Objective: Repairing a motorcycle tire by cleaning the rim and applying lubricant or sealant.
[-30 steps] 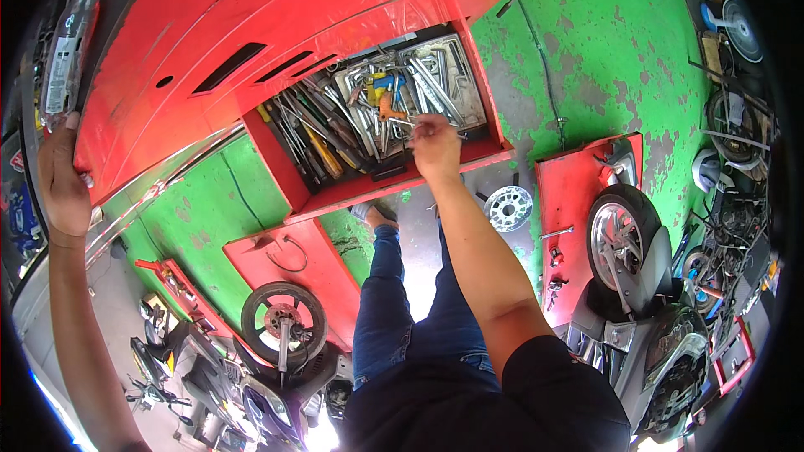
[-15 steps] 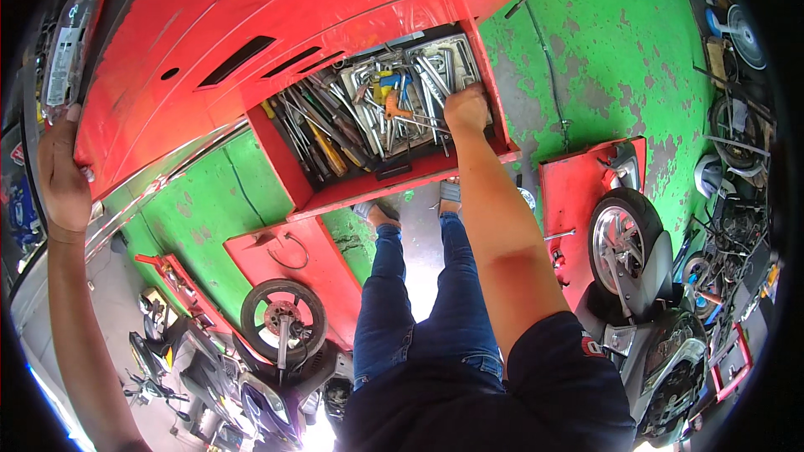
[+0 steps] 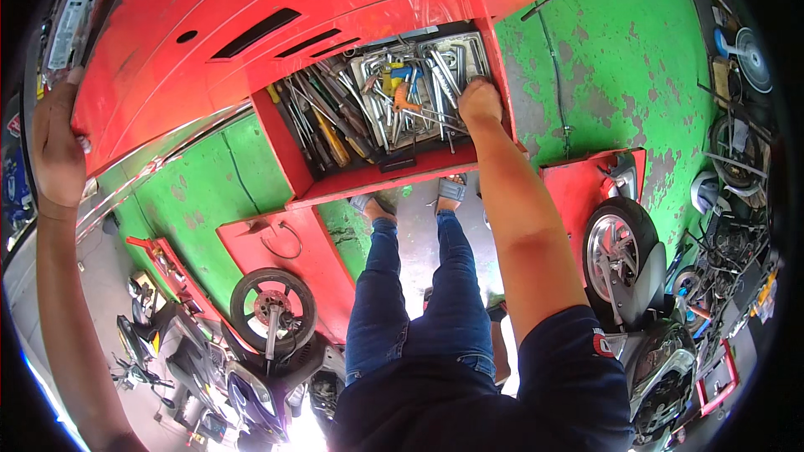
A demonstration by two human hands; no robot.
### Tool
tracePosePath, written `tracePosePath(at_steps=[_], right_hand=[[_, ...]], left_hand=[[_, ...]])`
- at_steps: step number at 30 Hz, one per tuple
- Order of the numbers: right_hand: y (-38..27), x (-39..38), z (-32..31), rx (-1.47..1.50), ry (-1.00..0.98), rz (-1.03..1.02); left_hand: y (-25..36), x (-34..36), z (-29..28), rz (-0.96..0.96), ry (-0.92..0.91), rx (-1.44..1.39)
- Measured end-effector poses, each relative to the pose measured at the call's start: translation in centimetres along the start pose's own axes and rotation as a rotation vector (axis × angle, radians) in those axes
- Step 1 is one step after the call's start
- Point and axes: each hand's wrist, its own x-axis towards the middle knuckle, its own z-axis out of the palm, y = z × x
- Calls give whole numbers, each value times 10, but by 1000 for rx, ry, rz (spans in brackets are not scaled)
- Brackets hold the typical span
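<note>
A red tool drawer (image 3: pixel 285 159) is pulled out of a red cabinet (image 3: pixel 377 0). My right hand (image 3: pixel 482 105) is inside its right end, fingers curled down among wrenches (image 3: pixel 444 75); what they grip is hidden. Beside it, an orange-handled tool (image 3: pixel 405 99) lies across a pale tray (image 3: pixel 479 46) heaped with sockets and metal tools. Screwdrivers with yellow and dark handles (image 3: pixel 333 141) fill the left part. My left hand (image 3: pixel 60 146) rests at the cabinet's left edge, its fingers stretched out, just below a clear package with a white label (image 3: pixel 69 38).
Red lift platforms (image 3: pixel 289 255) stand on the green floor (image 3: pixel 603 59). A motorcycle wheel (image 3: pixel 272 314) is at lower left, another (image 3: pixel 620 247) at right. Parts and frames crowd the right side, with a fan (image 3: pixel 749 59) at the far right. My feet are below the drawer.
The view has shifted slightly, so the drawer sits a little farther right. My right hand stays in the drawer's right end, its fingers lower among the wrenches. My left hand keeps its place at the cabinet's edge.
</note>
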Motion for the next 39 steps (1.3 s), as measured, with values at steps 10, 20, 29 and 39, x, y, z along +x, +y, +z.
tracePosePath(at_steps=[10, 20, 29, 39], right_hand=[[4, -33, -66, 1106, -310, 42], [9, -74, -98, 1575, -432, 129], [25, -94, -89, 1397, -387, 180], [18, -56, -59, 1078, -246, 163]], left_hand=[[8, 4, 0, -1, 23, -29], [7, 3, 4, 20, 64, -56], [9, 6, 0, 96, 84, 15], [18, 3, -3, -154, -11, -25]])
